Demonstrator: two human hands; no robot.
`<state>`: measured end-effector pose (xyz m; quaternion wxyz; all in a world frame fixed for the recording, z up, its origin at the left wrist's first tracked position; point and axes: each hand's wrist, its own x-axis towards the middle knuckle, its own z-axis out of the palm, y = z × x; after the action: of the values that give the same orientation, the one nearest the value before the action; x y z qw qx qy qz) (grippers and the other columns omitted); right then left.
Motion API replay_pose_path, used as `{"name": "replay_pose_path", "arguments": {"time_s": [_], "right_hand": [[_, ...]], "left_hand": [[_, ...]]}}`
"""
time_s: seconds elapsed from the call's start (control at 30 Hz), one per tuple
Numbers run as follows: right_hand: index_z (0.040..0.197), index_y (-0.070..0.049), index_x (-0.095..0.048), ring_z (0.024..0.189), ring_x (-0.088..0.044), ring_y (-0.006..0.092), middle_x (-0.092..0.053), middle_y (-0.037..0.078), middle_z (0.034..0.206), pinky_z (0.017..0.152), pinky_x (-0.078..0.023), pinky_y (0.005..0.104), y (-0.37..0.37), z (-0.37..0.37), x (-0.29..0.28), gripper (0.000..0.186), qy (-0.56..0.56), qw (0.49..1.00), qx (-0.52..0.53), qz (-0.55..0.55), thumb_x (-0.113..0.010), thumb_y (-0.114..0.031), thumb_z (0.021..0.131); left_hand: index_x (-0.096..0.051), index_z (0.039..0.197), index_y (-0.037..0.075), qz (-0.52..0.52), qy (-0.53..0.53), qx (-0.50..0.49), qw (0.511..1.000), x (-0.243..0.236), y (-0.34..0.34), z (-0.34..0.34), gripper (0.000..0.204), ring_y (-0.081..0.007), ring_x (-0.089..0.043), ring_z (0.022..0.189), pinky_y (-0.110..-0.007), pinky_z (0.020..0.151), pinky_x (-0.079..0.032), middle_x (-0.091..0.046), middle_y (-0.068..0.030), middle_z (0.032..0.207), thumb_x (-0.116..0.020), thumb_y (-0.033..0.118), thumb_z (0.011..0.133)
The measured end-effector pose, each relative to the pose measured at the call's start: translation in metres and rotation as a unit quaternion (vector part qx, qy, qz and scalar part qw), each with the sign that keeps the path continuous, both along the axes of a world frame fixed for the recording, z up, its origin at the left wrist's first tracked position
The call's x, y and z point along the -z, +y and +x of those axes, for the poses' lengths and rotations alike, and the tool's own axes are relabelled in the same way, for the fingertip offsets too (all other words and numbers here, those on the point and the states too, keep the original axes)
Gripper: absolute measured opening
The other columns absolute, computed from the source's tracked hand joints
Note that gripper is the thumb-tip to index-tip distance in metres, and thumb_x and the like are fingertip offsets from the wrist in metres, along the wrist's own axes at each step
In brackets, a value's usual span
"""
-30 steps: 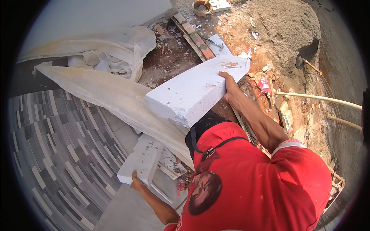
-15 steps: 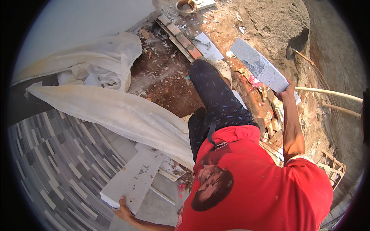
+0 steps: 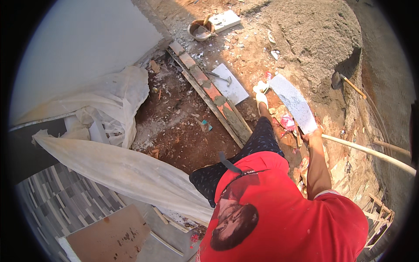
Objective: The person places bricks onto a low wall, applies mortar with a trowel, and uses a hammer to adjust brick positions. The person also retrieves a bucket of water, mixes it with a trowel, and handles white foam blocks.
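Observation:
My right hand [image 3: 312,133] grips the near end of a pale, speckled block [image 3: 290,100], which reaches forward to beside my sandalled foot [image 3: 262,98]. My left hand is out of sight; a second slab [image 3: 107,233] lies low at the left edge, its face stained and shaded, and whether I hold it is hidden. A hammer [image 3: 219,77] rests on a white board [image 3: 231,89] beside long mortar-smeared planks [image 3: 209,91]. A pale bamboo pole [image 3: 366,152] runs past my right hand.
A loose translucent sheet [image 3: 113,168] drapes across the left over striped tile flooring [image 3: 65,192]. A white wall [image 3: 78,43] stands upper left. A bucket [image 3: 196,30], white block [image 3: 227,19], sand heap [image 3: 305,35], long-handled tool [image 3: 351,85] and wooden frame [image 3: 379,218] surround me.
I have stepped forward with one foot. The block in my right hand has swung right and down, away from my body. The left slab has moved lower left, and my left hand has left view.

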<state>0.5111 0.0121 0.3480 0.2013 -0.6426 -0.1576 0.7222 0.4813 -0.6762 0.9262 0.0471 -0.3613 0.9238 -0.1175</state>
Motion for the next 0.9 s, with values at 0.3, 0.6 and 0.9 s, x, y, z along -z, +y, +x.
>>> {"name": "replay_pose_path", "arguments": {"time_s": [0.3, 0.6, 0.9], "right_hand": [[0.135, -0.016, -0.06, 0.12, -0.062, 0.0385, -0.065, 0.009, 0.134, 0.093, -0.047, 0.067, 0.174, -0.104, 0.218, 0.06, 0.017, 0.987, 0.09, -0.131, -0.035, -0.053, 0.095], [0.139, -0.014, -0.057, 0.127, -0.056, 0.0385, -0.06, 0.01, 0.14, 0.1, -0.043, 0.0624, 0.266, -0.18, 0.186, 0.066, 0.03, 0.975, 0.159, -0.152, -0.029, -0.056, 0.096], [0.133, -0.011, -0.061, 0.117, -0.065, 0.0368, -0.068, 0.011, 0.129, 0.093, -0.053, 0.0566, 0.322, -0.24, 0.236, 0.071, 0.107, 0.942, 0.274, -0.16, -0.022, -0.059, 0.098]], "left_hand": [[-0.041, 0.143, -0.008, 0.271, 0.062, 0.116, 0.953, 0.129, 0.317, -0.24, 0.108, -0.0336, -0.058, 0.115, -0.043, 0.095, -0.047, -0.058, -0.0226, 0.126, -0.088, 0.039, 0.058], [-0.043, 0.139, -0.005, 0.449, 0.019, 0.386, 0.806, 0.322, 0.535, -0.498, 0.102, -0.0295, -0.062, 0.112, -0.041, 0.099, -0.048, -0.061, -0.0197, 0.123, -0.091, 0.035, 0.058], [-0.047, 0.132, 0.001, 0.231, -0.073, 0.569, 0.785, 0.495, 0.795, -0.667, 0.093, -0.0407, -0.068, 0.102, -0.048, 0.089, -0.052, -0.069, -0.0223, 0.11, -0.088, 0.045, 0.06]]}}
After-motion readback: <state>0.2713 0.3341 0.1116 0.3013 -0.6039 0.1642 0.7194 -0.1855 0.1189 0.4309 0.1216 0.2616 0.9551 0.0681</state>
